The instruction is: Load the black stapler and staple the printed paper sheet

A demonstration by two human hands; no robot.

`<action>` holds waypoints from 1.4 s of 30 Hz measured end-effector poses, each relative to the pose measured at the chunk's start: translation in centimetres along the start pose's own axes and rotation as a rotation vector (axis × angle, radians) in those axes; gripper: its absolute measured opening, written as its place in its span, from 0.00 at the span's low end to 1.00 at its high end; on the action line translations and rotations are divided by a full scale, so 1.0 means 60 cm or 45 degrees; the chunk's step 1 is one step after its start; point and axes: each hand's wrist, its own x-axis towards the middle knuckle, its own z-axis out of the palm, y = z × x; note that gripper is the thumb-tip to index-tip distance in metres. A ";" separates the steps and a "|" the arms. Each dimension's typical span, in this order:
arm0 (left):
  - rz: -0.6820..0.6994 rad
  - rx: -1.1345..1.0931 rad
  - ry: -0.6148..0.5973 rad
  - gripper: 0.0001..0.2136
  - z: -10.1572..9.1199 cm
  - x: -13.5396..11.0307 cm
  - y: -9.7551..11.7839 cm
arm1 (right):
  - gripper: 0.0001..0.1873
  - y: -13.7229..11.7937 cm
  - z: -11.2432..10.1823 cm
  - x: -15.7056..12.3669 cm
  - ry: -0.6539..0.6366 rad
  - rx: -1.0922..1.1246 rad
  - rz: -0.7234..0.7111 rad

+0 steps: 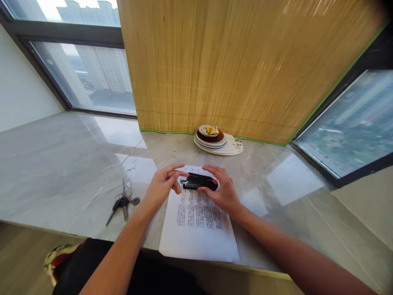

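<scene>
A black stapler [199, 181] with a red part at its right end lies crosswise over the upper part of a printed sheet of paper [199, 241]. My right hand [223, 188] grips the stapler's right end, thumb on the near side and fingers on the far side. At the stapler's left end, where a bit of metal shows, is my left hand [162, 184]. Its fingers are apart, some stretched out and others bent, and one fingertip reaches the stapler's tip. Whether that fingertip presses on it I cannot tell.
Left of the paper lies a bunch of keys [123, 201] on the grey stone ledge [76, 172]. Beyond the paper, stacked plates [210, 143] carry a small yellow packet [211, 130]. A bamboo blind [230, 69] hangs behind them. The paper's lower end reaches the ledge's front edge.
</scene>
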 end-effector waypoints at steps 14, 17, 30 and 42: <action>0.091 0.369 -0.278 0.13 0.048 -0.030 0.020 | 0.17 -0.011 -0.022 -0.002 0.095 0.067 -0.627; 0.293 0.802 0.189 0.11 0.020 0.016 0.038 | 0.08 0.051 -0.047 0.027 0.253 -0.111 -0.197; 0.125 1.649 0.122 0.16 -0.062 0.209 -0.041 | 0.05 0.218 -0.085 0.066 0.095 -0.394 0.485; 0.139 1.657 0.152 0.14 -0.068 0.191 -0.052 | 0.07 0.118 -0.038 0.046 0.181 -0.231 0.090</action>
